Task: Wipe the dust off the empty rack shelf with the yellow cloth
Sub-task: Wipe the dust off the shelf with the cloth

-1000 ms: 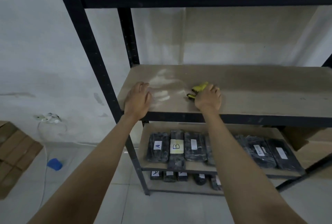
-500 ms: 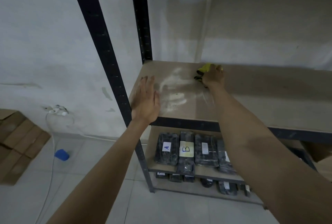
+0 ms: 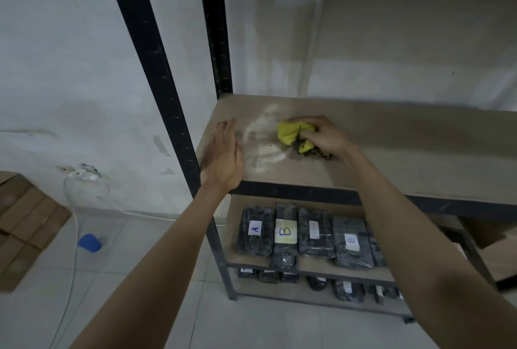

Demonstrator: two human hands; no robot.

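On the lower shelf, nearest in the scene, black wrapped packages (image 3: 305, 234) are being stored; they are not involved. Above them, at the near left corner of the empty rack shelf (image 3: 405, 147), the left hand (image 3: 223, 158) is being rested with its fingers (image 3: 228, 131) straight and released, nothing being held; whether the palm is pressing on the board cannot be told. Directly to its right, a pale dust patch (image 3: 263, 147) is lying on the shelf, its long axis running from the near edge toward the far left corner.

Farther in and just right of that patch, the yellow cloth (image 3: 293, 136) is being gripped in a bunch by the right hand (image 3: 324, 136), whose fingers are curled round it. The cloth is being held against the board, protruding leftward from the hand toward the dust.

The right hand is judged to be the working hand. The dust is lying left and slightly near of the cloth, between the two hands, so a leftward and nearward stroke is judged to be required, with the left hand standing in the path.
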